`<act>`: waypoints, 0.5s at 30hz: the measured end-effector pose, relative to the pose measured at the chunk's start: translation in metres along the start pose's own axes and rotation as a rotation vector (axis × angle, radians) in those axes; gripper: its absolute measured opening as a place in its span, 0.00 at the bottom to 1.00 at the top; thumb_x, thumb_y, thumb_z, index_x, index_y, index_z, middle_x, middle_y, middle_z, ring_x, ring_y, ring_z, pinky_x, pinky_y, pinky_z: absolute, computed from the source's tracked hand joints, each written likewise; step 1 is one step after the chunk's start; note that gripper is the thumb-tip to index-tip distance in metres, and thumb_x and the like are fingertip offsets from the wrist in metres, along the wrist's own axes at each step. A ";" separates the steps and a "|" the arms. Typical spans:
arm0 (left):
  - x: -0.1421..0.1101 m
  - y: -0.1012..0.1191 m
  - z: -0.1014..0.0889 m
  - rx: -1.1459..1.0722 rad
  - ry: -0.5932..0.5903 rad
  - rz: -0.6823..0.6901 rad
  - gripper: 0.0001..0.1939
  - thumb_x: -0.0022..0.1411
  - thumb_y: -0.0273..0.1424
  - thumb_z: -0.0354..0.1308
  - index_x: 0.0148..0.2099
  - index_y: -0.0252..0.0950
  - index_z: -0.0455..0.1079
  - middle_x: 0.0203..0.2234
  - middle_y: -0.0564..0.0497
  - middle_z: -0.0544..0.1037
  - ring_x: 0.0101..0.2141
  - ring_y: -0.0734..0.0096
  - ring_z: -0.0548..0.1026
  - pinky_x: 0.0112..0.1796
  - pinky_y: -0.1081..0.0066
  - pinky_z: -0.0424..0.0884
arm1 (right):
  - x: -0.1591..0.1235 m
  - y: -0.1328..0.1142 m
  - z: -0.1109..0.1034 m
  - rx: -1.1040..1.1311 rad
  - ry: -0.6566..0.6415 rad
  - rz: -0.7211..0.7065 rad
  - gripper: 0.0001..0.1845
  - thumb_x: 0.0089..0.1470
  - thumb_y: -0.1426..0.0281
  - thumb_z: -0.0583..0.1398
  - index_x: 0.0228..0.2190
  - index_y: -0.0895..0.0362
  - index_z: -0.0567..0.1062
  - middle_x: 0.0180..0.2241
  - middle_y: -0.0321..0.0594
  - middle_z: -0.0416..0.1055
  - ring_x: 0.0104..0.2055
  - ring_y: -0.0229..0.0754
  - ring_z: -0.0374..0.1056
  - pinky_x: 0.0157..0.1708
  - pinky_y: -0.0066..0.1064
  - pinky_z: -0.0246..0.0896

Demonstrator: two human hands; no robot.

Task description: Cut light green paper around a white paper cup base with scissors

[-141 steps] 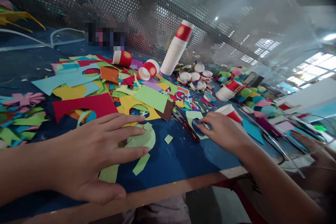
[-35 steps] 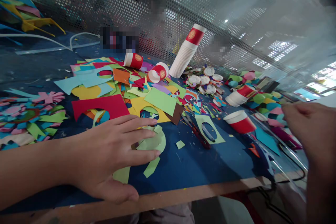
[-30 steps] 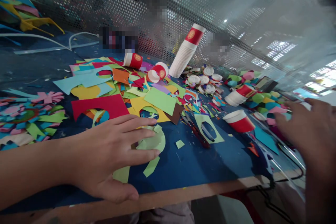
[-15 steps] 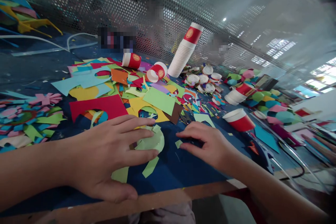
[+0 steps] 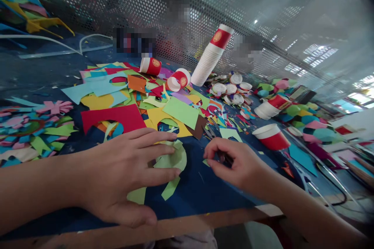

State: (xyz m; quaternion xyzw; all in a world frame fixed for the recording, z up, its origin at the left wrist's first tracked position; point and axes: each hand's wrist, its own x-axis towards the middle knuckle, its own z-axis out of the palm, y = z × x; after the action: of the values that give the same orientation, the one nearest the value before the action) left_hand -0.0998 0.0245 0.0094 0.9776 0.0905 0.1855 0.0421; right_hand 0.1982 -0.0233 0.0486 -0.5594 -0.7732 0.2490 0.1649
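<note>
My left hand [image 5: 122, 175] lies with fingers spread over a pale green round paper piece [image 5: 178, 157], fingertips touching it. A narrow green paper strip [image 5: 170, 188] sticks out from that piece toward the table's front edge. Another green paper piece [image 5: 137, 195] lies partly under the left palm. To the right, my right hand [image 5: 233, 163] is closed, its thumb and index finger drawn together at a small green paper scrap [image 5: 205, 162]. Most of this scrap is hidden behind the fingertips. Scissors [image 5: 209, 130] rest beyond the right hand, partly hidden among papers.
Cut paper sheets, including a red one [image 5: 117, 113], pile up behind my hands. A tall stack of paper cups [image 5: 209, 56] leans in view at the back. Nearer right stands a red and white cup [image 5: 271, 137]. Paper-strip flowers [image 5: 55, 108] lie at the left.
My right hand has shifted slightly right, its thumb and index finger closing nearer together; the small green scrap has moved along with them. The left hand stays spread on the round piece.
</note>
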 end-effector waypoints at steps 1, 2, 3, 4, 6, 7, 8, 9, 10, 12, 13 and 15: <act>0.000 0.000 -0.001 -0.001 0.002 0.002 0.29 0.71 0.54 0.47 0.66 0.46 0.67 0.62 0.42 0.73 0.67 0.41 0.63 0.58 0.41 0.69 | 0.000 -0.002 0.000 0.047 0.014 0.044 0.02 0.53 0.70 0.59 0.28 0.55 0.71 0.26 0.35 0.71 0.26 0.37 0.61 0.26 0.30 0.56; 0.001 -0.001 -0.002 -0.003 0.005 0.009 0.29 0.71 0.53 0.47 0.65 0.45 0.67 0.61 0.42 0.74 0.66 0.41 0.64 0.57 0.42 0.70 | 0.001 -0.005 0.000 0.096 0.026 0.073 0.03 0.53 0.69 0.60 0.28 0.55 0.71 0.25 0.34 0.70 0.25 0.37 0.61 0.25 0.29 0.56; 0.002 -0.002 -0.003 -0.005 0.010 0.019 0.29 0.71 0.53 0.48 0.65 0.45 0.68 0.61 0.41 0.74 0.65 0.41 0.65 0.57 0.42 0.71 | 0.002 -0.009 0.000 0.152 0.037 0.083 0.03 0.52 0.69 0.60 0.28 0.55 0.71 0.25 0.34 0.70 0.25 0.37 0.61 0.25 0.29 0.56; 0.002 -0.002 -0.004 -0.003 0.013 0.034 0.29 0.70 0.52 0.49 0.65 0.44 0.68 0.60 0.41 0.75 0.65 0.41 0.66 0.56 0.43 0.71 | 0.004 -0.012 0.000 0.213 0.044 0.081 0.03 0.51 0.69 0.60 0.28 0.55 0.71 0.25 0.34 0.69 0.25 0.37 0.62 0.25 0.29 0.57; 0.003 -0.004 -0.007 0.004 0.009 0.067 0.29 0.70 0.52 0.51 0.64 0.43 0.69 0.59 0.40 0.75 0.63 0.41 0.68 0.56 0.44 0.73 | 0.010 -0.020 0.002 0.332 0.025 0.072 0.02 0.49 0.71 0.61 0.28 0.55 0.72 0.25 0.34 0.69 0.26 0.36 0.63 0.26 0.28 0.58; 0.004 -0.005 -0.008 0.010 0.003 0.078 0.29 0.69 0.51 0.52 0.64 0.43 0.69 0.59 0.40 0.76 0.63 0.41 0.69 0.55 0.45 0.73 | 0.013 -0.023 0.004 0.388 0.006 0.064 0.01 0.49 0.72 0.61 0.28 0.55 0.72 0.26 0.34 0.70 0.26 0.36 0.63 0.27 0.27 0.59; 0.004 -0.005 -0.009 0.015 -0.001 0.080 0.28 0.69 0.51 0.52 0.64 0.43 0.69 0.58 0.40 0.76 0.63 0.41 0.69 0.55 0.45 0.74 | 0.016 -0.025 0.005 0.438 -0.013 0.055 0.01 0.48 0.73 0.61 0.28 0.56 0.73 0.26 0.34 0.70 0.27 0.35 0.63 0.27 0.26 0.59; 0.005 -0.006 -0.010 0.017 -0.003 0.079 0.28 0.69 0.51 0.53 0.63 0.43 0.70 0.58 0.41 0.77 0.63 0.41 0.69 0.55 0.46 0.74 | 0.019 -0.027 0.007 0.477 -0.030 0.048 0.02 0.48 0.74 0.61 0.28 0.56 0.74 0.26 0.34 0.71 0.27 0.35 0.64 0.28 0.26 0.59; 0.005 -0.006 -0.010 0.017 -0.006 0.079 0.28 0.69 0.51 0.52 0.63 0.43 0.70 0.57 0.41 0.77 0.63 0.42 0.69 0.55 0.47 0.74 | 0.021 -0.028 0.009 0.505 -0.044 0.040 0.02 0.48 0.74 0.61 0.28 0.56 0.75 0.27 0.35 0.71 0.28 0.35 0.65 0.28 0.26 0.60; 0.006 -0.006 -0.011 0.009 0.000 0.078 0.27 0.69 0.51 0.51 0.62 0.44 0.71 0.56 0.42 0.78 0.63 0.43 0.70 0.55 0.48 0.75 | 0.025 -0.027 0.013 0.540 -0.051 0.037 0.03 0.48 0.72 0.62 0.27 0.57 0.78 0.29 0.37 0.72 0.30 0.36 0.67 0.30 0.27 0.62; 0.007 -0.006 -0.011 0.005 0.003 0.075 0.27 0.69 0.51 0.51 0.62 0.43 0.71 0.55 0.42 0.79 0.63 0.43 0.70 0.55 0.49 0.75 | 0.026 -0.026 0.014 0.547 -0.049 0.044 0.04 0.48 0.71 0.62 0.27 0.57 0.79 0.30 0.38 0.72 0.31 0.37 0.68 0.31 0.28 0.63; 0.007 -0.005 -0.010 0.002 0.000 0.067 0.28 0.69 0.52 0.52 0.63 0.43 0.70 0.56 0.41 0.78 0.63 0.42 0.69 0.55 0.47 0.75 | 0.028 -0.024 0.017 0.550 -0.040 0.073 0.06 0.47 0.70 0.63 0.27 0.57 0.81 0.31 0.39 0.73 0.32 0.39 0.69 0.32 0.29 0.64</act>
State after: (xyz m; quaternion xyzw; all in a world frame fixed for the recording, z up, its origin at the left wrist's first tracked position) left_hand -0.0980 0.0310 0.0204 0.9801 0.0577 0.1869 0.0350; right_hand 0.1618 -0.0065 0.0475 -0.5161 -0.6590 0.4664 0.2861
